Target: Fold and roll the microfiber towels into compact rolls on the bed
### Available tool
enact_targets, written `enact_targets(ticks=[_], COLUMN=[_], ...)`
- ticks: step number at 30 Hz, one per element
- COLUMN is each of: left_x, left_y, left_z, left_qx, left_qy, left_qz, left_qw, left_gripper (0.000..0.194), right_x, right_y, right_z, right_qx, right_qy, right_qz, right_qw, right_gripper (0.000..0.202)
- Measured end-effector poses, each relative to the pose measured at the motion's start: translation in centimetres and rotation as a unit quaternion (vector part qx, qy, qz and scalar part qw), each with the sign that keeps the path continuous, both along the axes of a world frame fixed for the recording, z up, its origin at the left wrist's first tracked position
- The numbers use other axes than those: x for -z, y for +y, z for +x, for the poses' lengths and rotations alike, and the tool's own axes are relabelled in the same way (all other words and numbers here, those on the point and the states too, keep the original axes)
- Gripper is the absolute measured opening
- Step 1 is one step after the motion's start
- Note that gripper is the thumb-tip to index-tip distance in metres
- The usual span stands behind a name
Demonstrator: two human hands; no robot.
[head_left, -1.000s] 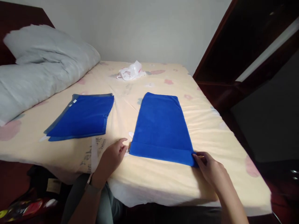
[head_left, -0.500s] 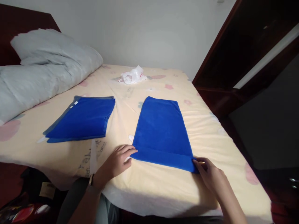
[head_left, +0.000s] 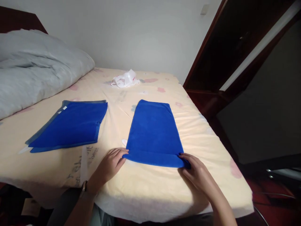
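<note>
Blue towel (head_left: pixel 154 130) lies flat mid-bed on the sheet (head_left: pixel 150 185), folded lengthwise. Left hand (head_left: pixel 110 163) sits at its 7 o'clock corner, fingers loosely stretched, tips touching the edge, not gripping. Right hand (head_left: pixel 196 171) at the 5 o'clock corner, fingers pinching the hem. Another folded towel (head_left: pixel 70 125) lies at 9 o'clock, plastic bag (head_left: pixel 124 79) at 12.

The person is wearing a watch with a dark strap on the left wrist (head_left: pixel 82 189), both forearms showing bare, grey trousers (head_left: pixel 63 212) below
</note>
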State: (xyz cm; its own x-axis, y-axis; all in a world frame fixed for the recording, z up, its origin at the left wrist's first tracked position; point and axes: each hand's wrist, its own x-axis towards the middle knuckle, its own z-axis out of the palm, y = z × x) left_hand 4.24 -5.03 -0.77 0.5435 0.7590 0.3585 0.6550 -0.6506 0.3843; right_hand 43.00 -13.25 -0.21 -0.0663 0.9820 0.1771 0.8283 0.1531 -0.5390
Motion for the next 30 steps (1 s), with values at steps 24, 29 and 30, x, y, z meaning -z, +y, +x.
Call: enact_targets(ticks=[24,29,30], left_x=[-0.6,-1.8,-1.6], left_y=[2.2,0.7,0.5], left_z=[2.6,2.5,2.4], left_qx=[-0.135,-0.16,-0.153], left_qy=[-0.187,-0.092,-0.059], left_qz=[-0.123,-0.089,-0.085], left_qw=[0.965,0.979,0.983], left_gripper=[0.034,0.026,0.024], right_x=[0.9,0.6,0.5], right_y=[2.5,1.5,1.4], right_z=[-0.3,0.0,-0.1], right_qx=[0.203,0.201,0.204], right_qy=[0.17,0.124,0.103], right_qz=[-0.042,-0.111,-0.127], right_qw=[0.963,0.965,0.965], right_gripper=[0.047,0.043,0.041])
